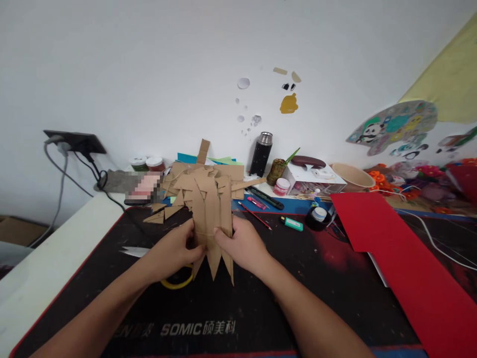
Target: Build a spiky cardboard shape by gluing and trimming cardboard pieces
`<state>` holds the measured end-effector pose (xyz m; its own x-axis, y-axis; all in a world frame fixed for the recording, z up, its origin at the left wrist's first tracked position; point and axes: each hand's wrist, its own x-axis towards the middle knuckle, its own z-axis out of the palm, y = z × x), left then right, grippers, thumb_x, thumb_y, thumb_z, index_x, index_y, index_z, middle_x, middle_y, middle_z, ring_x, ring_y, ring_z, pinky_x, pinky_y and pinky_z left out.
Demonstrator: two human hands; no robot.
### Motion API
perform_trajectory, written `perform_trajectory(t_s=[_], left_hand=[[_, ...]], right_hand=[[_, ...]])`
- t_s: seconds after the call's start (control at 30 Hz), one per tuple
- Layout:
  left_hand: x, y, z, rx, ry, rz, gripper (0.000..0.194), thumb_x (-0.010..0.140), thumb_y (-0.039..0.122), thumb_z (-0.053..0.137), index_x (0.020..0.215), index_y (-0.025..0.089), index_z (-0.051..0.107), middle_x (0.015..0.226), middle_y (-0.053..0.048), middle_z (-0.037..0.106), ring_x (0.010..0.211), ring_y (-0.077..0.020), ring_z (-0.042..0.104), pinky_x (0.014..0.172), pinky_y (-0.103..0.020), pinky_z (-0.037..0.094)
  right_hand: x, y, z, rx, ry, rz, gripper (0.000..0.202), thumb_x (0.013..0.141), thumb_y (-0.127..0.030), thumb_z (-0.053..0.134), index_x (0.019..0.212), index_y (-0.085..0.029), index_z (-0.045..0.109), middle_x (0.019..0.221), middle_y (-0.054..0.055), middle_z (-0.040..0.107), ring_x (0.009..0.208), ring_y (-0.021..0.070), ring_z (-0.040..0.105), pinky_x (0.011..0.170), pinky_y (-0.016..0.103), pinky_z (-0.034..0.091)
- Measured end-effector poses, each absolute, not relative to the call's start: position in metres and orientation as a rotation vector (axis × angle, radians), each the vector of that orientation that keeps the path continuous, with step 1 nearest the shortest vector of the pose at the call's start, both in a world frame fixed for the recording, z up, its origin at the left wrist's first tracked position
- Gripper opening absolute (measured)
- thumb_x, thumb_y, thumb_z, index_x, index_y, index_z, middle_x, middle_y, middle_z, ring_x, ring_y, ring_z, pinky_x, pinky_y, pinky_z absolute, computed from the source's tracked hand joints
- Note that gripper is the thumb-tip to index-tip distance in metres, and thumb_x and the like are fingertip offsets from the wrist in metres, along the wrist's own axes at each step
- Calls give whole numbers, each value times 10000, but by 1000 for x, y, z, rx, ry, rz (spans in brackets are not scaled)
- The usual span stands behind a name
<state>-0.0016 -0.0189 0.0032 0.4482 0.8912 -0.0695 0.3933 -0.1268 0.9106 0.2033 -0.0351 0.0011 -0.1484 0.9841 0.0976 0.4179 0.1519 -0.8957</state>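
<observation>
A brown cardboard piece (208, 214), with pointed strips at its lower end and slits near its top, is held up over the black mat (261, 298). My left hand (182, 248) grips its left edge, thumb on the front. On the right edge my right hand (238, 241) is closed, its thumb pressed on the front face. Beneath my left hand and forearm lie scissors, their blades (134, 251) and yellow handle (177, 284) partly showing. Behind the held piece is a pile of cardboard scraps (179, 181).
Behind are a black thermos (261, 154), a utility knife (266, 197), a red pencil (255, 216), a green-labelled eraser (291, 223) and a dark jar (318, 218). Red card (395, 258) covers the right side. A cable (115, 199) crosses the left edge.
</observation>
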Motion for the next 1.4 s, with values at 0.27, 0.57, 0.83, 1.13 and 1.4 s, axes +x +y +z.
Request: perform_trajectory(t_s=[0.27, 0.57, 0.83, 1.13, 1.4], left_hand=[[4, -22, 1, 1903, 1322, 626, 384, 768, 286, 639, 1145, 218, 613, 972, -52, 771, 888, -308, 734, 776, -384, 544], [6, -22, 5, 1746, 1136, 743, 487, 751, 278, 650, 1235, 229, 631, 1196, -84, 786, 1079, -321, 736, 982, -441, 572], [10, -26, -1, 1850, 1338, 671, 464, 763, 299, 629, 1218, 210, 613, 1084, -106, 785, 1096, -381, 732, 998, -520, 550], [8, -24, 13, 1421, 943, 769, 345, 815, 370, 761, 1128, 248, 683, 1039, -61, 799, 1017, -293, 745, 936, -444, 588], [0, -23, 14, 1381, 968, 536, 507, 866, 698, 714, 901, 193, 687, 595, -2, 667, 512, -133, 490, 521, -241, 333]], right_hand=[[197, -39, 0, -1405, -1672, 893, 254, 907, -251, 655, 1124, -193, 771, 1128, 115, 822, 1026, 318, 768, 860, 392, 554], [201, -39, 7, -1332, -1592, 960, 245, 915, -248, 646, 1125, -201, 763, 1140, 94, 824, 1030, 291, 778, 878, 379, 579], [197, -38, 1, -1423, -1647, 866, 274, 910, -232, 647, 1150, -191, 773, 1152, 115, 817, 1066, 313, 769, 915, 399, 569], [205, -36, 9, -1213, -1409, 1117, 234, 924, -300, 651, 1102, -183, 749, 1119, 103, 820, 1025, 291, 771, 905, 420, 595], [218, -25, 11, -1137, -1145, 1108, 343, 858, -428, 707, 1086, -172, 735, 1119, 122, 813, 1075, 326, 768, 911, 440, 606]])
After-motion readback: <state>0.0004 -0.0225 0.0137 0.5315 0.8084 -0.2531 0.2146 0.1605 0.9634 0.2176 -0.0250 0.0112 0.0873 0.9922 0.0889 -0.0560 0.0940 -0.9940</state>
